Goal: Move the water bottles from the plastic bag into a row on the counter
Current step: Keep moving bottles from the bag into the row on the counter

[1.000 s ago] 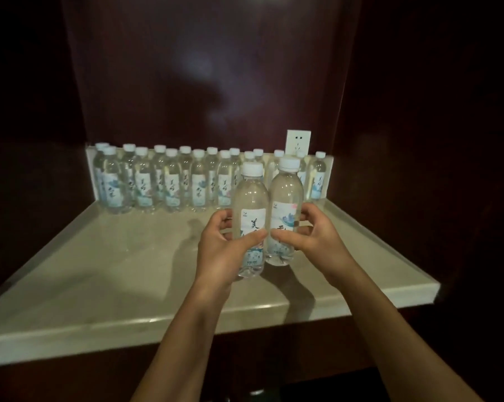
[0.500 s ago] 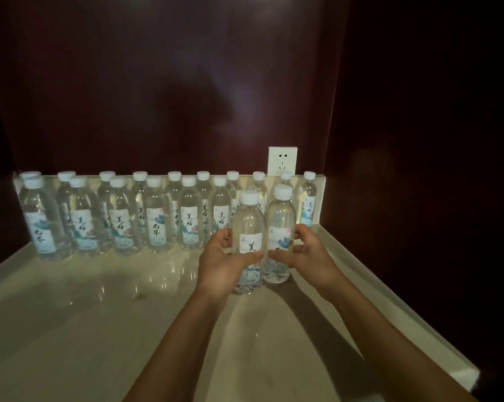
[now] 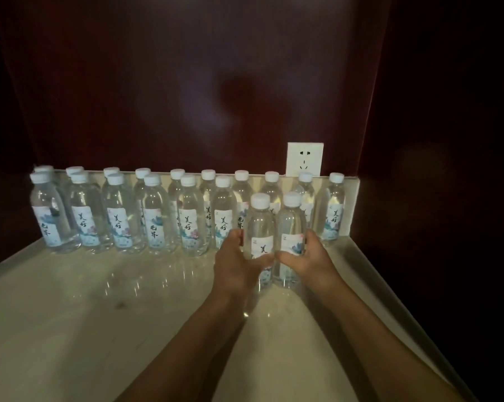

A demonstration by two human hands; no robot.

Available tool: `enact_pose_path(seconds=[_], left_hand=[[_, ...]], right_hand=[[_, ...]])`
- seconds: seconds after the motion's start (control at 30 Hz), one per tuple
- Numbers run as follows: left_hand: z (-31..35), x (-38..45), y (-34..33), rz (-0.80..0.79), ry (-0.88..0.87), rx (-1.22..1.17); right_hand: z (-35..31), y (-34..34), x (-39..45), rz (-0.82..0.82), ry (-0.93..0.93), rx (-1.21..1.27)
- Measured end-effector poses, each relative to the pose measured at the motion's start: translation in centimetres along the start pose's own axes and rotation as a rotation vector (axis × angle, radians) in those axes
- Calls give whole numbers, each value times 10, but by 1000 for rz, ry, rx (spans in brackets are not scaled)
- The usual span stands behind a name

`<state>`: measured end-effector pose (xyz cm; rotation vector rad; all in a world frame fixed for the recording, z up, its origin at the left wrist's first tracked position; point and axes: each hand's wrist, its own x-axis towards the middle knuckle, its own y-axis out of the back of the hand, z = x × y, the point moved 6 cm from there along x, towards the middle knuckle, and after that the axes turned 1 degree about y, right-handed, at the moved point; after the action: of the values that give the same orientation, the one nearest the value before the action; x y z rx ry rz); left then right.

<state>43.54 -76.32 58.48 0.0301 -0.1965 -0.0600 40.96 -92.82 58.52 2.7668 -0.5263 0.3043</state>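
Observation:
My left hand (image 3: 235,265) grips a clear water bottle (image 3: 260,227) with a white cap and a white label. My right hand (image 3: 308,258) grips a second bottle (image 3: 292,224) of the same kind, right beside the first. Both bottles stand upright, side by side, at or just above the pale counter (image 3: 70,314), in front of the right part of the stored bottles. Several matching bottles (image 3: 155,216) stand in two rows along the back of the counter. No plastic bag is in view.
A white wall socket (image 3: 304,159) sits on the dark red back wall above the right end of the rows. A low raised lip (image 3: 390,291) runs along the counter's right edge. Dark wood panels close in both sides.
Both hands have carried their two bottles further back toward the rows, and the view has moved in closer over the counter.

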Motion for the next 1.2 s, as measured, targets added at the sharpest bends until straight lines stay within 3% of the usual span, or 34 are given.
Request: enact_pose_path(seconds=[0.2, 0.33, 0.6, 0.8, 0.97, 1.2], left_hand=[[1, 19, -6, 9, -120, 207], [-8, 29, -11, 31, -109, 163], [-2, 39, -20, 95, -230, 415], [-19, 32, -14, 112, -143, 481], [-22, 33, -14, 77, -147, 659], [-22, 38, -24, 137, -124, 670]], right_hand=[[15, -10, 17, 28, 32, -88], [7, -7, 27, 37, 65, -202], [9, -10, 32, 96, 92, -178], [31, -17, 16, 197, 6, -501], [22, -11, 26, 180, 34, -693], [27, -19, 35, 260, 55, -659]])
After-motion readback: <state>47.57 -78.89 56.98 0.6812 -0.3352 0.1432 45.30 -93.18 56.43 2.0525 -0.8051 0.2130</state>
